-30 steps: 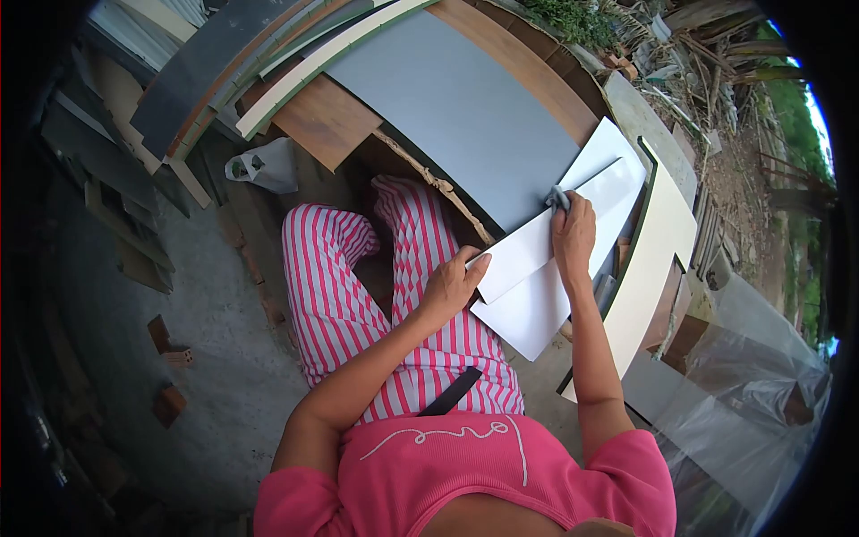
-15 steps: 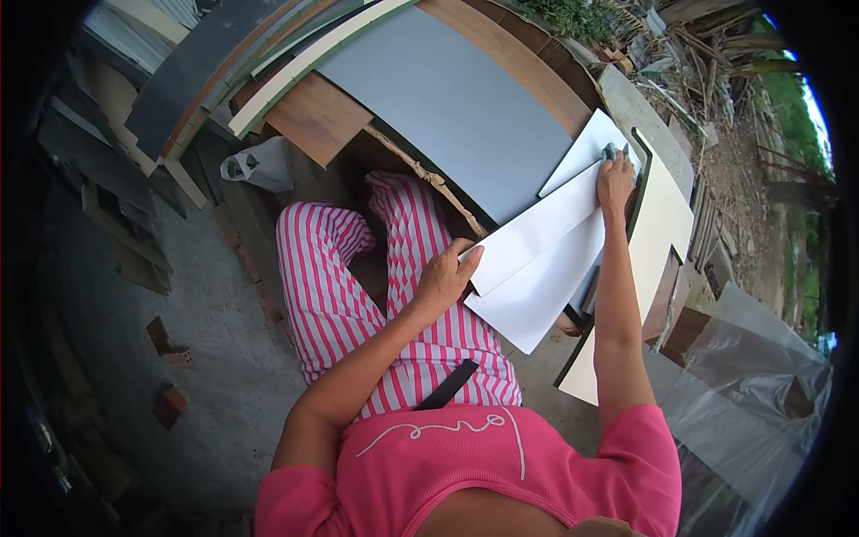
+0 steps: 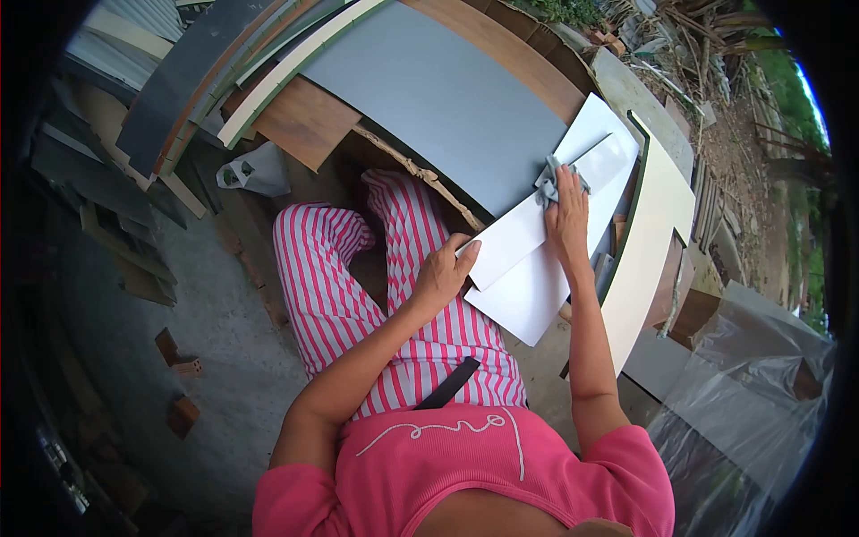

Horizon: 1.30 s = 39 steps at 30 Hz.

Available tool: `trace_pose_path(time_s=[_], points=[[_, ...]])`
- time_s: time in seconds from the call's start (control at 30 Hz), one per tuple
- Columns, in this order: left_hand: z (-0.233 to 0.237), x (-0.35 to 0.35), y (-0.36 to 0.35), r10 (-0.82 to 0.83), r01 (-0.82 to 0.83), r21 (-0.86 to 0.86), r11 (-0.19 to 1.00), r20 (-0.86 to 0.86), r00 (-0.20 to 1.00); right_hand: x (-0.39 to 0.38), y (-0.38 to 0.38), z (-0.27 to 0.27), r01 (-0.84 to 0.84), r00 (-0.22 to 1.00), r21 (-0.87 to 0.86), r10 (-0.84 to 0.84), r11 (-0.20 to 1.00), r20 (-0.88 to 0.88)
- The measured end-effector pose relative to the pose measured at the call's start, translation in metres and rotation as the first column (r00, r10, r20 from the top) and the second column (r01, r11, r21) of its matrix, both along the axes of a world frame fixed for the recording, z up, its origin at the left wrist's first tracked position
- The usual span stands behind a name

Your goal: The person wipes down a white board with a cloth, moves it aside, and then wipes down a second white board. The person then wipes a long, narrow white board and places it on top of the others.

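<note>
My left hand (image 3: 442, 277) grips the near end of a narrow white board strip (image 3: 510, 240), thumb on top and fingers curled at its edge. On the strip's upper face my right hand (image 3: 569, 219) presses a crumpled grey cloth (image 3: 548, 183), fingers stretched over it. The strip slants away to the upper right, and its far part looks shiny. Beneath it lies a wider white board (image 3: 530, 309), partly covered by the strip. That board overlaps the edge of a large grey panel (image 3: 438, 98).
Wood-brown panels (image 3: 313, 121) and stacked curved boards (image 3: 192, 80) stand at the upper left. A cream board (image 3: 658, 233) lies right of my right arm. Clear plastic sheeting (image 3: 743, 385) covers the lower right. A white plastic bag (image 3: 259, 170) and brick pieces (image 3: 183, 416) are on the floor.
My right hand and the cloth have slid along the strip from its far end toward its middle. My left hand keeps its hold on the near end.
</note>
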<state>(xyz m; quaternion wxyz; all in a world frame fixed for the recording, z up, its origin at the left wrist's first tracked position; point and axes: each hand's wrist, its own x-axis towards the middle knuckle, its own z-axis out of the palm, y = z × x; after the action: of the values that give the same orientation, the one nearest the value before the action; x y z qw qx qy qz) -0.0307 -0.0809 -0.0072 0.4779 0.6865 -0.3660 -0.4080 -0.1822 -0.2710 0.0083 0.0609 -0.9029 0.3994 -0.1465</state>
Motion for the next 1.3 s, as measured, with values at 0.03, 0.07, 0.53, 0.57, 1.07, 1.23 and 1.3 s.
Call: trace_pose_path(time_s=[0.03,0.07,0.53,0.57,1.07,1.23,1.3], points=[[-0.002,-0.001,0.000,0.006,-0.006,-0.023,1.000,0.029,1.000,-0.007,-0.045,-0.013,0.093,0.996,-0.028,-0.093,0.995,0.003],[-0.004,-0.002,-0.001,0.019,-0.017,-0.045,0.999,0.058,0.998,-0.013,-0.091,-0.026,0.194,0.981,-0.058,-0.194,0.979,0.002],[-0.002,-0.001,0.003,0.034,-0.029,-0.085,0.996,0.064,0.997,0.006,0.022,-0.004,0.249,0.961,-0.049,-0.253,0.967,-0.110],[-0.003,-0.001,0.004,0.019,-0.014,-0.083,0.996,0.063,0.998,0.003,0.026,0.001,0.244,0.961,-0.034,-0.246,0.969,-0.124],[-0.008,0.001,0.003,-0.003,0.003,-0.007,1.000,0.071,0.997,-0.015,-0.094,0.075,0.361,0.857,0.510,-0.494,0.780,0.148],[-0.011,0.000,0.002,0.021,-0.016,-0.090,0.996,0.061,0.998,-0.056,-0.089,0.071,0.206,0.948,0.630,-0.312,0.749,0.061],[-0.011,0.001,0.002,0.013,-0.010,-0.072,0.997,0.044,0.999,-0.052,-0.086,0.057,0.346,0.920,0.346,-0.389,0.872,0.059]])
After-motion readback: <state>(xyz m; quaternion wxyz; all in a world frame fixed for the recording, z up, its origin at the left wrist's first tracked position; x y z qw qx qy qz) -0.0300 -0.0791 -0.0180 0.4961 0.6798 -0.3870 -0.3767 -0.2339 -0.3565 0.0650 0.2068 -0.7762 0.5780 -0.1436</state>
